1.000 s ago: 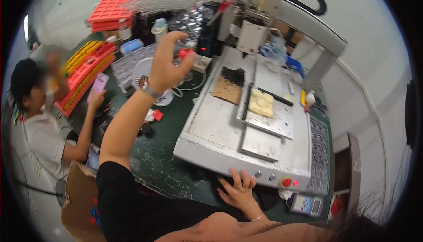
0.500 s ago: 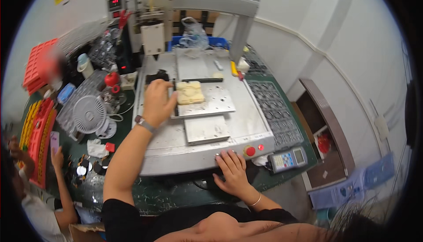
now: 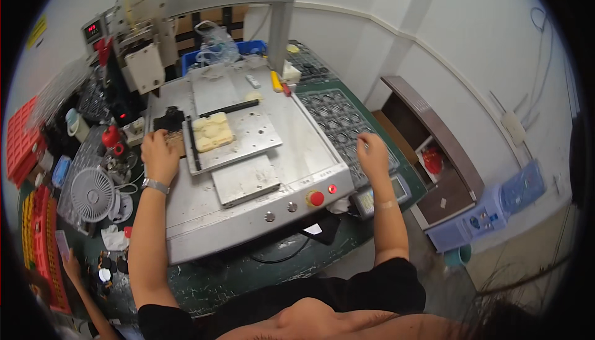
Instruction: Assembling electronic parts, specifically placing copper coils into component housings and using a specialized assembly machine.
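Observation:
My left hand [image 3: 160, 156] is at the left side of a grey machine bed [image 3: 304, 148], its fingers bent beside a brown pad [image 3: 176, 145] and a small heap of black parts [image 3: 169, 119]. What those fingers hold, if anything, is hidden. Over a black moulded tray [image 3: 328, 117] at the right, my right hand [image 3: 374, 154] is raised with curled fingers. Anything pinched in it is too small to make out. Between the hands a pale yellow block [image 3: 214, 132] with a hollowed top sits on a metal fixture plate [image 3: 248, 142], beside a black strip [image 3: 192, 139].
A dispensing head [image 3: 145, 67] hangs over the bed's far left. Along the front panel is a red button [image 3: 316, 199], with a handheld controller [image 3: 365, 204] to its right. A white fan [image 3: 93, 194] stands left. Another person's hand [image 3: 71, 264] holds a phone at lower left.
My left hand has left the fixture plate for the brown pad. My right hand has risen from the front panel to the black tray. The view has turned right; the fixture plate looks rotated.

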{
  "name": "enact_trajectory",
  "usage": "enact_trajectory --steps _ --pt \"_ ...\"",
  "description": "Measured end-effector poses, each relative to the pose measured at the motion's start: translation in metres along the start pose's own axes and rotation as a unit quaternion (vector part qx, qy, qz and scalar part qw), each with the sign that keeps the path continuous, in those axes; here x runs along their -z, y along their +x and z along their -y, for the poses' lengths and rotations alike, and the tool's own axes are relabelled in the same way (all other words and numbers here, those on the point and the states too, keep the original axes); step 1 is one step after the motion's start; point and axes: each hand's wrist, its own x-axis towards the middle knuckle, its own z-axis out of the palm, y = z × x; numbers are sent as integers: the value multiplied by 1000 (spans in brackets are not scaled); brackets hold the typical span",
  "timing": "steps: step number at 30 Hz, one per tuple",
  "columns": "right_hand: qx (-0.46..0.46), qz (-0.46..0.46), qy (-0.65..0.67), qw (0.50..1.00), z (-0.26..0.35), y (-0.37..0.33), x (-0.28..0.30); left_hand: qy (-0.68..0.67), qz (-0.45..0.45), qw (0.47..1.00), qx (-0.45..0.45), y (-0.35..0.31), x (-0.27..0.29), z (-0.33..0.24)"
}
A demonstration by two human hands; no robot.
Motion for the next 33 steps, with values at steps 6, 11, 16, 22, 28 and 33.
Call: enact_trajectory --steps 6,11,16,22,28,33 --pt "162 255 -64 951 -114 -15 -111 5 -1 1000 -9 3 -23 -1" --pt "123 340 -127 924 -82 -5 -135 17 2 1000 11 1 -17 16" --pt "111 266 -31 957 -82 12 -133 24 -1 1000 14 2 -17 13" --pt "29 185 -153 970 -70 28 -117 33 -10 999 15 2 -14 19" --pt "-63 344 -162 923 -81 16 -142 40 -19 999 5 3 -22 21" --pt "41 135 -265 954 -91 49 -126 47 -24 999 3 2 -22 23"
